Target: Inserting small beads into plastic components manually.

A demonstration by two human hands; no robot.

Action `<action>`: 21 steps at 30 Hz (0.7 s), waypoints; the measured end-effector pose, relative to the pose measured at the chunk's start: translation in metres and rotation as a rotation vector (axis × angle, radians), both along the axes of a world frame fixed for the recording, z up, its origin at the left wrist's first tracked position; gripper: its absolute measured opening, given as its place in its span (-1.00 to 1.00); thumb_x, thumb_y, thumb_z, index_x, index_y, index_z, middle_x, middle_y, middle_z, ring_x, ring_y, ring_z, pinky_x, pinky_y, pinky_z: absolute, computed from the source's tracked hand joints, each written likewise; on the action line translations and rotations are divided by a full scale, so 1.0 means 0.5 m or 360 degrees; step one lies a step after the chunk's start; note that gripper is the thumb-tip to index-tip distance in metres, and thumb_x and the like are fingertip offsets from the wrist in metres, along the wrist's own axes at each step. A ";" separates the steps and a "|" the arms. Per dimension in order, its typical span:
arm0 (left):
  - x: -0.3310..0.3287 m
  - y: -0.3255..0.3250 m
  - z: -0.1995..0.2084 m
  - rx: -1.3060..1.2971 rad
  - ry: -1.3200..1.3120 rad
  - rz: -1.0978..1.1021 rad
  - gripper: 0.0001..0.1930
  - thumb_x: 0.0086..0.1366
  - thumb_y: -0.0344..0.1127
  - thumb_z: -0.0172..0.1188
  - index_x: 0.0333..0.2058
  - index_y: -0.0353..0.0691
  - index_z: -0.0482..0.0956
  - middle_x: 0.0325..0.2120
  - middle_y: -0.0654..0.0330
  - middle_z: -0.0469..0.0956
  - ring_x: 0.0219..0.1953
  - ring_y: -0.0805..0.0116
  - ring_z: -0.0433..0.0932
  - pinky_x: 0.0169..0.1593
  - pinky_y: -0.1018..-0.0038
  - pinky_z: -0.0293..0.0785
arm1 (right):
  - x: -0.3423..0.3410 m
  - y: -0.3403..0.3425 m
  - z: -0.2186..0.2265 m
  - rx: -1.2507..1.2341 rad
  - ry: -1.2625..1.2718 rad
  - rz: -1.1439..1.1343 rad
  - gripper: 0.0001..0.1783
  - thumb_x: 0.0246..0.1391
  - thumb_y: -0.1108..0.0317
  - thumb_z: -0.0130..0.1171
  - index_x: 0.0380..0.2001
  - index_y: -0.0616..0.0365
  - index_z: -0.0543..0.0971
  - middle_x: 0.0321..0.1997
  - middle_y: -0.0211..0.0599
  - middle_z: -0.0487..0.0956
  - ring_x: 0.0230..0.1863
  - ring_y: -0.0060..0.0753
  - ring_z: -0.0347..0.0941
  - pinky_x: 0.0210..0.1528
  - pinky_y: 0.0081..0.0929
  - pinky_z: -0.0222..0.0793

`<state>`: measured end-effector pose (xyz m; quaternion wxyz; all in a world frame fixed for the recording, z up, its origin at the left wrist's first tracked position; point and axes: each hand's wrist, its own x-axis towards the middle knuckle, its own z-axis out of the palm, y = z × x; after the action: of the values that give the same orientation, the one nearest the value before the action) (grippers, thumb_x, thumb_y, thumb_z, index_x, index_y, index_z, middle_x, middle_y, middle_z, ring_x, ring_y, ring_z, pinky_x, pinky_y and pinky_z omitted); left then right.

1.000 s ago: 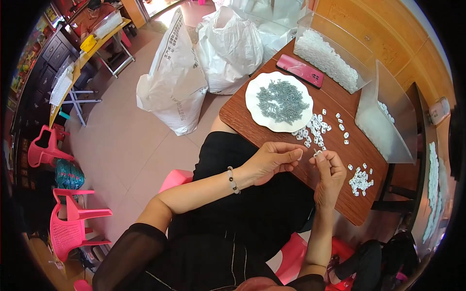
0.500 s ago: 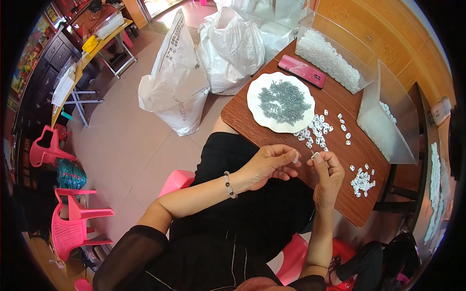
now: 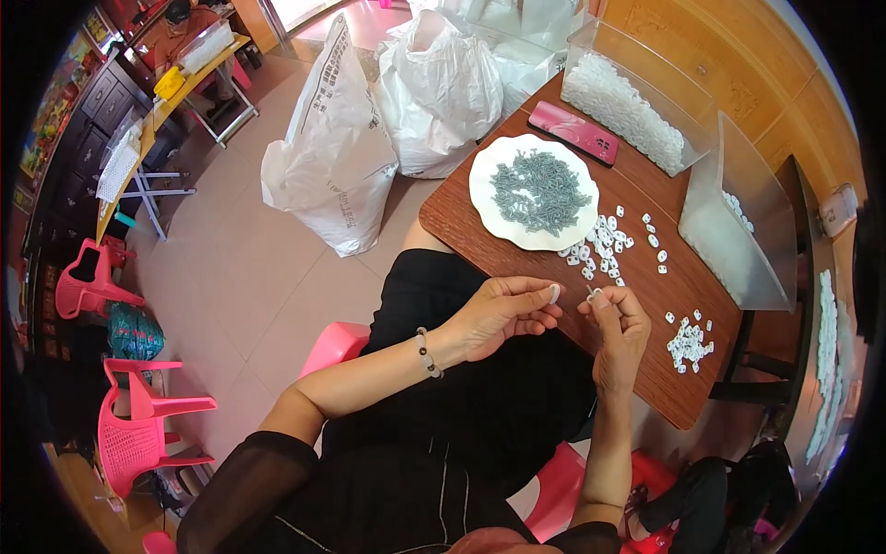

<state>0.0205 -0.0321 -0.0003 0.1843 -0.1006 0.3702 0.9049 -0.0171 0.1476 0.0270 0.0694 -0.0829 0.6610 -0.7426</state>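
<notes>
My left hand (image 3: 506, 317) pinches a small white plastic piece (image 3: 555, 294) between thumb and fingers, above the near edge of the wooden table. Facing it, my right hand (image 3: 623, 337) has thumb and forefinger closed on another small white plastic piece (image 3: 595, 295), with a thin screw-like tip showing beside it. A narrow gap separates the two hands. Beyond them, a white plate (image 3: 486, 219) holds a heap of small grey screws (image 3: 544, 189). Loose white pieces with dark holes (image 3: 604, 247) lie against the plate, and a second pile (image 3: 689, 347) sits right of my right hand.
On the brown table (image 3: 646, 369) are a pink phone (image 3: 572, 134) and clear bins (image 3: 637, 111) of white parts. White sacks (image 3: 337, 175) stand on the floor beyond. Pink chairs (image 3: 138, 434) are at left. Another person (image 3: 175, 42) sits at the far-left table.
Both hands have shifted slightly to the left, each with its white piece still pinched. The plate and the piles look the same.
</notes>
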 end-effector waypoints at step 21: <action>-0.012 -0.020 -0.001 -0.0163 -0.0101 -0.0004 -0.73 0.28 -0.22 0.20 -0.14 -0.26 0.59 -0.38 0.27 0.60 -0.41 0.62 0.50 -0.33 0.71 0.42 | -0.001 -0.007 -0.021 0.0108 0.0030 0.0097 -0.91 0.08 0.49 0.17 -0.44 0.31 0.54 -0.31 -0.28 0.60 -0.40 -0.77 0.40 -0.35 -0.77 0.31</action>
<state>0.0142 -0.0421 -0.0008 0.1917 -0.1381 0.4101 0.8809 -0.0178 0.1441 0.0165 0.0885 -0.1074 0.6837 -0.7164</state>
